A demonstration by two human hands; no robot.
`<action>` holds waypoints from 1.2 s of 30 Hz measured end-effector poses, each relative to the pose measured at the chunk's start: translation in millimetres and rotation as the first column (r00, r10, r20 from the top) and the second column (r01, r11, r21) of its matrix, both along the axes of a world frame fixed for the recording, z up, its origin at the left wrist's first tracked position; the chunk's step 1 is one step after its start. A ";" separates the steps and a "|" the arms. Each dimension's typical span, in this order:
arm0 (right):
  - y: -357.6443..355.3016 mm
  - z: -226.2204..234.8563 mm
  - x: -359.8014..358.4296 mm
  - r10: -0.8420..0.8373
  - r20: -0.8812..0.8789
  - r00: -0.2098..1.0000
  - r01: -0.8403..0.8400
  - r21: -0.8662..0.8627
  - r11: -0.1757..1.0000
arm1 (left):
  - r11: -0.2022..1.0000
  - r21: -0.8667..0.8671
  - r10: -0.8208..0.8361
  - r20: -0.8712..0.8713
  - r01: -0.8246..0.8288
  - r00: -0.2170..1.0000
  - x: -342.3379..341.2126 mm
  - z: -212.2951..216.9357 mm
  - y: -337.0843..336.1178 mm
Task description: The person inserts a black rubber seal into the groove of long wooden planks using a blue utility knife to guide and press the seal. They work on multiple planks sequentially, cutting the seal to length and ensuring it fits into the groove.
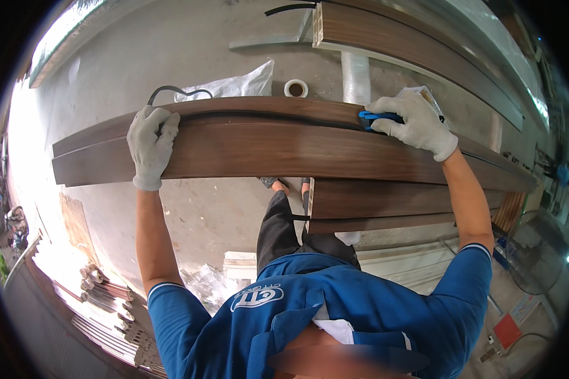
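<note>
A long brown wood-grain panel [253,148] lies crosswise in front of me. Along its groove runs a thin black rubber strip [259,118]; left of the middle, the strip's loose end arches above the far edge. My left hand [150,142], in a pale work glove, is closed at the strip on the panel's left part, its fingers curled. Farther right, my gloved right hand [417,123] grips a blue-and-black hand tool [374,118], whose tip rests at the strip in the groove. The fingers hide most of the tool, so its exact kind does not show.
Another brown panel [385,199] lies nearer me, below the first. More brown panels [398,38] stand at the far right. Beyond the panel are a tape roll [296,88], plastic film [237,84] and a wrapped roll [355,79]. A fan [537,252] stands at right.
</note>
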State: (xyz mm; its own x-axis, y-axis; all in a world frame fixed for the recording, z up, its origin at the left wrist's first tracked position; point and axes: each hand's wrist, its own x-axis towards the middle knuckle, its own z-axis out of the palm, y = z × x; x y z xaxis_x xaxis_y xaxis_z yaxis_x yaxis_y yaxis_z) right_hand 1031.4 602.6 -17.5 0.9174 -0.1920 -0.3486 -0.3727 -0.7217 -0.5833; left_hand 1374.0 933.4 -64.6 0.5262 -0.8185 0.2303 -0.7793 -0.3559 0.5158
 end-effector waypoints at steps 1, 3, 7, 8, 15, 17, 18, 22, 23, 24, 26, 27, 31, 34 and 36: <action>1.6 -0.5 4.6 0.000 -0.032 0.999 0.000 -0.004 1.000 | 1.000 0.007 0.011 -0.014 -0.010 1.000 -0.9 1.3 0.1; 6.8 -2.1 12.1 0.001 -0.008 1.000 -0.001 -0.012 1.000 | 1.000 0.007 0.024 0.007 -0.024 1.000 -2.3 1.9 0.1; 20.4 -7.8 33.5 0.036 0.100 0.994 -0.035 -0.017 0.999 | 0.999 -0.009 0.048 -0.010 -0.048 0.999 -1.8 -1.5 -1.0; 24.1 -8.8 40.3 0.041 0.079 0.996 -0.040 -0.017 0.999 | 0.999 -0.013 0.045 -0.002 -0.045 0.999 -1.3 -2.3 -1.1; 49.1 -17.2 92.7 0.195 0.207 0.959 -0.170 -0.134 0.976 | 0.998 -0.038 0.044 -0.004 -0.044 0.999 0.9 -5.0 -1.3; 57.3 -16.0 105.1 0.231 0.203 0.951 -0.191 -0.198 0.961 | 0.998 -0.043 0.042 -0.003 -0.042 0.999 0.8 -5.7 -1.1; 62.3 -14.8 113.3 0.218 0.189 0.958 -0.189 -0.160 0.969 | 0.998 -0.049 0.036 0.005 -0.036 0.999 1.2 -6.2 -0.8; 88.2 -11.1 159.0 0.234 0.127 0.964 -0.214 -0.154 0.965 | 0.998 -0.064 0.025 -0.022 -0.026 0.999 2.5 -7.3 0.6; 96.5 -11.5 172.0 0.240 0.071 0.968 -0.224 -0.184 0.957 | 0.997 -0.062 0.036 -0.012 -0.037 0.999 2.9 -7.0 0.9; 104.2 -12.3 185.9 0.260 0.094 0.961 -0.240 -0.182 0.954 | 0.997 -0.065 0.042 -0.008 -0.043 0.999 3.2 -6.8 1.1; 112.7 -15.5 206.9 0.287 0.134 0.948 -0.263 -0.172 0.949 | 0.998 -0.053 0.043 -0.004 -0.043 0.999 3.7 -5.9 1.0; 113.3 -17.5 207.8 0.273 0.092 0.958 -0.253 -0.185 0.950 | 0.998 -0.041 0.042 -0.005 -0.042 0.999 4.0 -5.5 1.1; 94.3 -20.7 175.4 0.275 0.229 0.934 -0.242 -0.160 0.957 | 0.998 -0.051 0.029 0.000 -0.029 1.000 5.2 -5.0 0.9; 58.1 -3.0 105.3 0.223 0.179 0.958 -0.209 -0.090 0.974 | 0.999 -0.013 0.040 0.051 -0.039 0.998 5.7 -6.7 2.3; 51.2 5.3 70.6 0.018 0.004 1.000 -0.017 -0.099 0.995 | 0.999 -0.015 0.053 0.035 -0.052 0.998 5.8 -10.2 2.5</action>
State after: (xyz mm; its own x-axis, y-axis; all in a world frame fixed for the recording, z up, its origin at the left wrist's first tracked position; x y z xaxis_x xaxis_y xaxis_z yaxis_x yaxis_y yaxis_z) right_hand 1102.0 653.8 -12.2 0.9227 -0.2092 -0.3237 -0.3565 -0.7826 -0.5104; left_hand 1379.9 935.9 -74.8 0.5596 -0.7865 0.2614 -0.7778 -0.3895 0.4933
